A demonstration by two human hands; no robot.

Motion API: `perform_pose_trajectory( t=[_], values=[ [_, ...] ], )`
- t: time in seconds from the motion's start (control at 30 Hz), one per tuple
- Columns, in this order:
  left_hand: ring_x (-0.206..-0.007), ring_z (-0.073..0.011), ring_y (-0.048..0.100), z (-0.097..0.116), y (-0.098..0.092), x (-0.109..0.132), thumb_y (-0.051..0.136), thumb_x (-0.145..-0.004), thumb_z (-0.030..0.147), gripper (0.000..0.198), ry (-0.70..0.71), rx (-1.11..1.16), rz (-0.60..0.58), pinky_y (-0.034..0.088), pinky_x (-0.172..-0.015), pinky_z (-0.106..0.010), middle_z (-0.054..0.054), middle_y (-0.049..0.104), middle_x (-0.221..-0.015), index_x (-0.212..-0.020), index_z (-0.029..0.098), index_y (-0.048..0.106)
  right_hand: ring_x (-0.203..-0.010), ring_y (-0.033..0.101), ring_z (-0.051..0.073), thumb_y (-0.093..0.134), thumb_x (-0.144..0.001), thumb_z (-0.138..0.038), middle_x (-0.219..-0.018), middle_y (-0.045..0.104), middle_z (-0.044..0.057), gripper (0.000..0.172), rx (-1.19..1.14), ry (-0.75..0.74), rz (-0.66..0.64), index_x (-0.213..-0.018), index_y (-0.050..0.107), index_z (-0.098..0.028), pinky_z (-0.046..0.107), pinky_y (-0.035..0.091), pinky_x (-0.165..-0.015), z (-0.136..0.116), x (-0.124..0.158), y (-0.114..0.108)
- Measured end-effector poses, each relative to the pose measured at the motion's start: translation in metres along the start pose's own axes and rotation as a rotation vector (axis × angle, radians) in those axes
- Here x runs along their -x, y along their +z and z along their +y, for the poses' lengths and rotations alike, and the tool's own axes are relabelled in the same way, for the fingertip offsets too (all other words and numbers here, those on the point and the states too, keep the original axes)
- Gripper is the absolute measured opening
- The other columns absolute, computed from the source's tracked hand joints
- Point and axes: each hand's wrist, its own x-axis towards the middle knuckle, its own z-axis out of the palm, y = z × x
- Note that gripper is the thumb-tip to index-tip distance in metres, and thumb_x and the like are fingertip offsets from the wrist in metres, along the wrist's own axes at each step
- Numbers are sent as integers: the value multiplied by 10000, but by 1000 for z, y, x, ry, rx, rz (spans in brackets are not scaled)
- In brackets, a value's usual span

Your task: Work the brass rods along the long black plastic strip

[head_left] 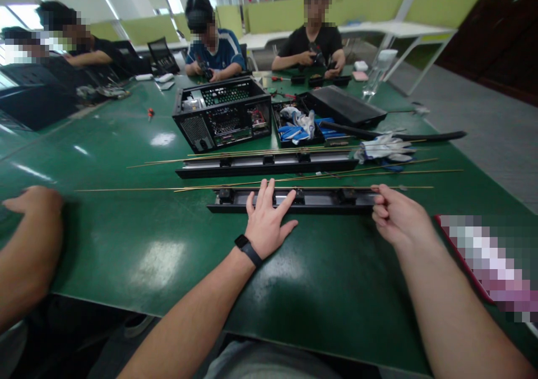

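Observation:
A long black channel rail (319, 209) with several dark blocks inside lies crosswise in front of me. My left hand (269, 222), a dark watch at its wrist, rests over the rail left of its middle, fingers spread and thumb out. At the rail's right end, my right hand (395, 213) is closed in a pinch on a thin brass-coloured rod (328, 188) running along the rail's far edge. Its fingertips partly cover that end. A second similar rail (269, 171) lies behind, with several loose thin rods (126, 190) around both.
Beyond the rails stand an opened computer case (222, 118) and a black tray (298, 139) with gloves. More gloves (386, 146) and a black tube (437, 136) lie right. A pixelated red-edged object (466, 255) is nearby. Another person's arm (31, 244) reaches in left; several people sit opposite.

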Motion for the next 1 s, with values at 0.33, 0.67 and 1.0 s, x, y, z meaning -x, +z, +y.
perform_pose_trajectory(
  t=[0.33,0.67,1.0],
  values=[
    [-1948,-533,324,0,0,0,988,-1085,410,815,1,6,6,347,-1491,-845,-246,391,-2068,-1843,412,690,-430,365,50,829,-1190,-274,-712,576,-61,208,1,27,-40,-993,784,-223,210,225,-371,0,-3,-2],
    [-1953,-532,309,0,-1,1,981,-1089,382,815,8,13,3,334,-1492,-861,-270,373,-2069,-1848,395,685,-459,384,55,816,-1184,-275,-707,575,-56,212,-16,-49,42,-985,753,-240,187,219,-388,2,-8,-7],
    [-1954,-527,308,-1,1,2,968,-1098,425,804,9,6,12,339,-1493,-841,-242,376,-2076,-1849,415,679,-414,371,46,756,-1230,-228,-695,571,-70,226,5,17,-2,-1004,754,-220,182,247,-350,-4,5,3]
  ],
)
